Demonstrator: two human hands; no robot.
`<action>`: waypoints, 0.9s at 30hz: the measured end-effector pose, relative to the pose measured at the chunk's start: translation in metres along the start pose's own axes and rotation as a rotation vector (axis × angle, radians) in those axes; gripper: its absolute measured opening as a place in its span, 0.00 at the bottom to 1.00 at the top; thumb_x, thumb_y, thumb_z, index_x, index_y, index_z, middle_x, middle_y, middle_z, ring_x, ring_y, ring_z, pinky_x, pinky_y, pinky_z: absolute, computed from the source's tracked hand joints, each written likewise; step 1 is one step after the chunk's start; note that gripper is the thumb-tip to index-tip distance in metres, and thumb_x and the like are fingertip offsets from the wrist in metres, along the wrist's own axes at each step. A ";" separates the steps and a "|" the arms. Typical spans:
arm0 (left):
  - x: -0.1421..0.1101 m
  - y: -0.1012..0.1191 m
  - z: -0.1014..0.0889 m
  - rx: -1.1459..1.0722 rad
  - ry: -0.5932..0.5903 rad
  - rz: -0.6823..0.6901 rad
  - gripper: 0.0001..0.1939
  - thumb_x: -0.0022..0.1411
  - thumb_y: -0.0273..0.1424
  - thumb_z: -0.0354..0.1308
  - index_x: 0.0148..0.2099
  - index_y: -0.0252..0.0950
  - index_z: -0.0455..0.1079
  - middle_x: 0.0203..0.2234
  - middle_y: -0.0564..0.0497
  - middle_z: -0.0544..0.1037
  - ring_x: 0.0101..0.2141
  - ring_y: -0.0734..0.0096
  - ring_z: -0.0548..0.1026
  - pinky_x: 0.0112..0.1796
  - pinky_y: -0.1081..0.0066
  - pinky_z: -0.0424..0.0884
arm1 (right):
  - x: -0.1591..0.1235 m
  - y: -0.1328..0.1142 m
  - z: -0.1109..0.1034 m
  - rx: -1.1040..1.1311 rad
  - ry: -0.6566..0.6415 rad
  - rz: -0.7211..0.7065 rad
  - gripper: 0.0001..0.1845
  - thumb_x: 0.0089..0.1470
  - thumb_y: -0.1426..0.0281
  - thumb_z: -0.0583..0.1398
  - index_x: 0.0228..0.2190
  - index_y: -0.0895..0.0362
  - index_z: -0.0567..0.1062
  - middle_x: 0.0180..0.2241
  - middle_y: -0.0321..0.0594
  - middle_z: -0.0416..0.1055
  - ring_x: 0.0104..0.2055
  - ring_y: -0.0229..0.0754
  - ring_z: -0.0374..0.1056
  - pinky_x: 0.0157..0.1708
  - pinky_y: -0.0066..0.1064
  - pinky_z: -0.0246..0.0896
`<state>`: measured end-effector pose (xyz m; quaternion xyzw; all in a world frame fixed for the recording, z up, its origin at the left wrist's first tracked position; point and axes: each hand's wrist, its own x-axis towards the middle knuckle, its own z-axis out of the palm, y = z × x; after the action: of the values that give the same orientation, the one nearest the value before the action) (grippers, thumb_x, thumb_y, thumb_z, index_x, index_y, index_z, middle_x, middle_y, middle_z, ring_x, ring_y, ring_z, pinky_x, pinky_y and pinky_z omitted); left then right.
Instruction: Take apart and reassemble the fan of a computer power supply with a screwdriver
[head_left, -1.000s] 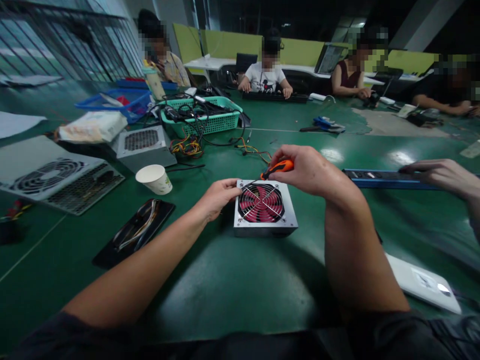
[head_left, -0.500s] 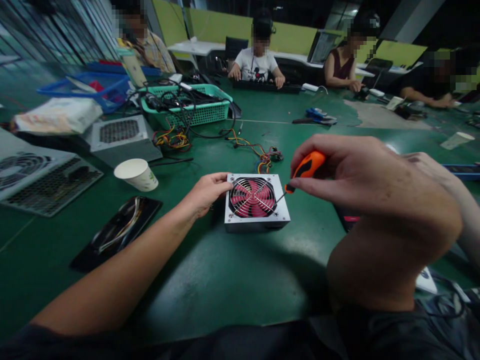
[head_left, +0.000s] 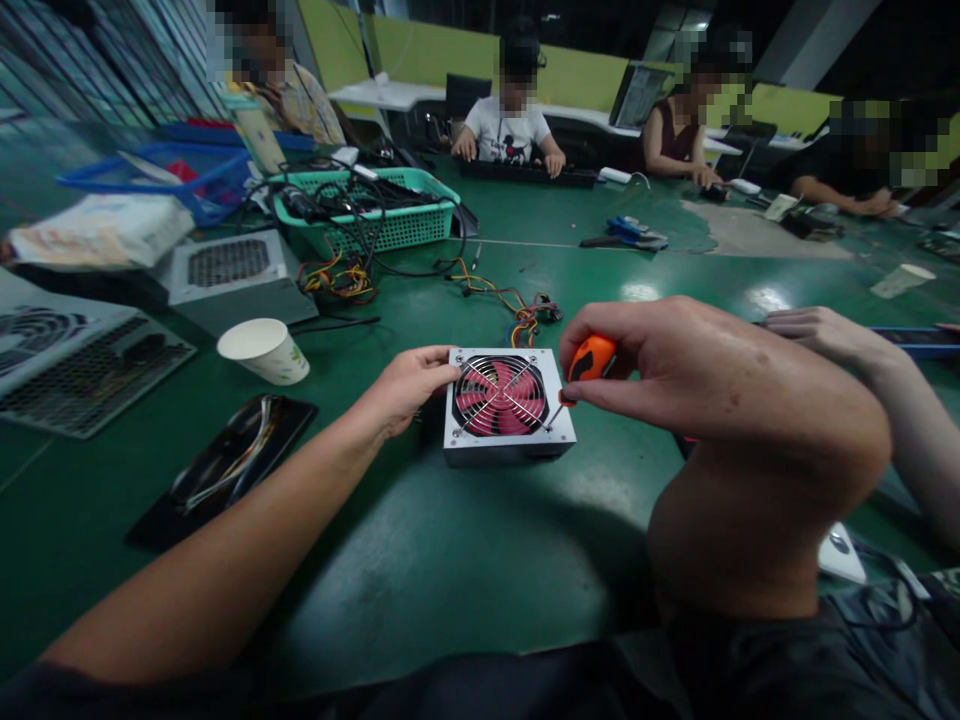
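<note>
A silver computer power supply (head_left: 561,424) with a red fan (head_left: 501,392) behind a wire grille lies on the green table in front of me. My left hand (head_left: 411,388) grips its left edge, thumb on the top face and fingers down the side. Wrapped around an orange and black screwdriver (head_left: 592,357), my right hand (head_left: 645,362) is above the right side. The screwdriver's thin shaft slants down to the near right corner of the top face; whether its tip sits in a screw is too small to tell. Coloured cables (head_left: 529,318) trail from the unit's far side.
To the left stand a paper cup (head_left: 266,350), a black panel with wires (head_left: 221,470) and other power supplies (head_left: 232,280). A green basket (head_left: 412,225) of cables is behind. Another person's arm (head_left: 862,370) reaches in at right; several people sit across the table.
My right hand and the screwdriver have come down and a little left, the tip shifting from the grille's edge to the near right corner. The left hand still holds the power supply.
</note>
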<state>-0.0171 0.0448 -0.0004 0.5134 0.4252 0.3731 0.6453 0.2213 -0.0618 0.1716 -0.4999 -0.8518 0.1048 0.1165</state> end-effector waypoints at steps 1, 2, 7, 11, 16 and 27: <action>0.000 0.000 0.000 -0.004 -0.004 0.000 0.24 0.47 0.33 0.70 0.48 0.34 0.78 0.42 0.45 0.83 0.36 0.65 0.81 0.40 0.67 0.78 | 0.000 -0.001 0.000 0.000 -0.002 -0.003 0.06 0.55 0.64 0.63 0.35 0.50 0.78 0.27 0.34 0.76 0.27 0.40 0.68 0.27 0.31 0.56; 0.000 0.000 0.000 -0.009 -0.010 0.000 0.23 0.47 0.33 0.70 0.48 0.33 0.78 0.42 0.45 0.83 0.36 0.65 0.81 0.40 0.68 0.77 | 0.000 -0.003 -0.001 0.004 -0.013 -0.006 0.06 0.55 0.64 0.63 0.36 0.50 0.78 0.28 0.34 0.76 0.27 0.40 0.68 0.27 0.31 0.56; -0.001 0.002 0.002 -0.040 0.005 -0.007 0.23 0.46 0.31 0.71 0.47 0.33 0.78 0.41 0.45 0.83 0.34 0.67 0.80 0.39 0.70 0.77 | -0.007 -0.015 -0.010 0.008 -0.157 -0.020 0.07 0.57 0.70 0.60 0.36 0.52 0.79 0.29 0.35 0.77 0.28 0.38 0.69 0.29 0.30 0.56; -0.001 0.003 0.003 -0.045 0.031 -0.011 0.25 0.45 0.31 0.72 0.48 0.33 0.78 0.42 0.45 0.83 0.36 0.66 0.80 0.39 0.69 0.77 | -0.012 -0.014 -0.012 -0.014 -0.156 -0.024 0.07 0.57 0.71 0.60 0.36 0.51 0.79 0.29 0.33 0.77 0.28 0.37 0.69 0.29 0.30 0.57; 0.000 0.002 -0.001 -0.039 -0.013 -0.012 0.24 0.46 0.32 0.72 0.47 0.33 0.79 0.41 0.45 0.83 0.36 0.67 0.80 0.40 0.70 0.76 | -0.007 0.010 -0.009 -0.094 -0.044 0.135 0.06 0.52 0.63 0.65 0.32 0.52 0.79 0.24 0.33 0.75 0.24 0.38 0.67 0.25 0.31 0.54; 0.000 0.003 0.000 -0.040 -0.003 -0.009 0.25 0.44 0.32 0.73 0.47 0.33 0.78 0.40 0.46 0.83 0.35 0.67 0.80 0.39 0.70 0.76 | 0.008 0.032 -0.002 0.075 0.217 0.175 0.24 0.47 0.55 0.69 0.43 0.54 0.76 0.32 0.39 0.78 0.31 0.44 0.71 0.29 0.35 0.64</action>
<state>-0.0171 0.0458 0.0028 0.4990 0.4190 0.3776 0.6579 0.2449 -0.0396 0.1645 -0.5758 -0.7830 0.0916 0.2169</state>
